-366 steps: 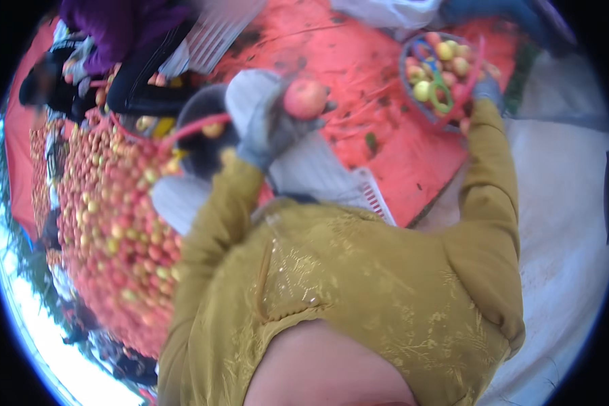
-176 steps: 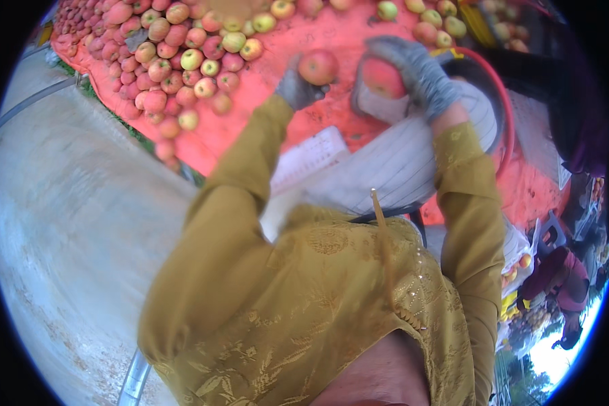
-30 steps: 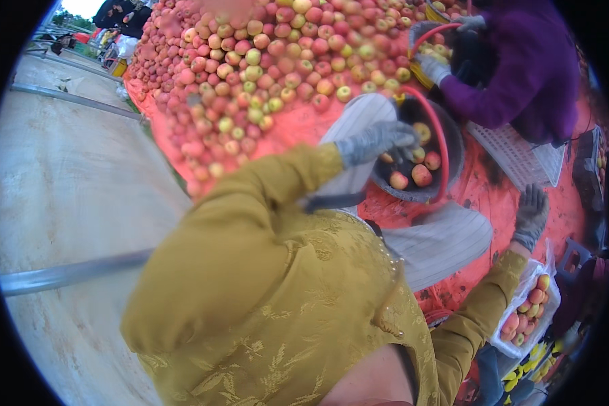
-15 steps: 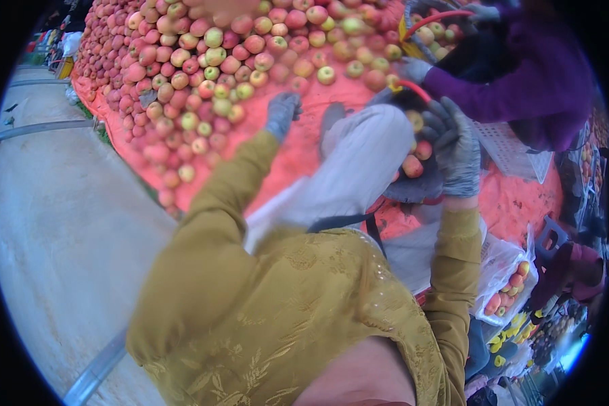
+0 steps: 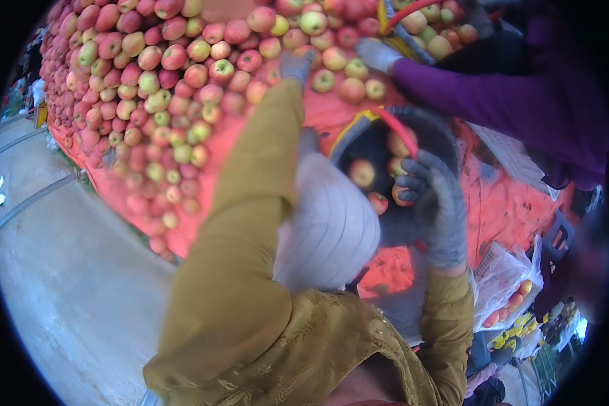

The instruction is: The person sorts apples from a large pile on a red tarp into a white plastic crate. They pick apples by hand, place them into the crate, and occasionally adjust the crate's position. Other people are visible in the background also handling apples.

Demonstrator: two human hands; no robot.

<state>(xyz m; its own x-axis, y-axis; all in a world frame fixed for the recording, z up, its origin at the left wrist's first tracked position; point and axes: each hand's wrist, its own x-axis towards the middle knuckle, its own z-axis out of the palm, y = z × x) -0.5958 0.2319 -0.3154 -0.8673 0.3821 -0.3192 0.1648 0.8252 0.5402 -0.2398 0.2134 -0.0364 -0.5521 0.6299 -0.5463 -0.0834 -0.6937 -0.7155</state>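
My left hand [image 5: 296, 65], in a grey glove, reaches out to the near edge of a large heap of red and yellow apples [image 5: 172, 57]. Apples lie right around its fingers, which are blurred, so a grip cannot be made out. Beside my knee stands a dark bucket [image 5: 392, 227] with a red handle [image 5: 391, 125] and several apples inside. Over its right side is my gloved right hand [image 5: 440, 203], its fingers bent but apart. An apple [image 5: 400, 196] in the bucket sits by these fingertips, and the handle's end is close to them.
A co-worker's purple sleeve [image 5: 480, 91] and gloved hand [image 5: 377, 55] come in from the right, near another bucket of apples [image 5: 440, 44]. A white crate [image 5: 511, 152] and a plastic-lined container with apples [image 5: 504, 291] stand right. Red sheeting [image 5: 501, 216] covers the ground.
My left hand has moved forward to the apples. My right hand has come lower over the bucket, its fingers more bent. The view has shifted, showing more of the bucket's inside.
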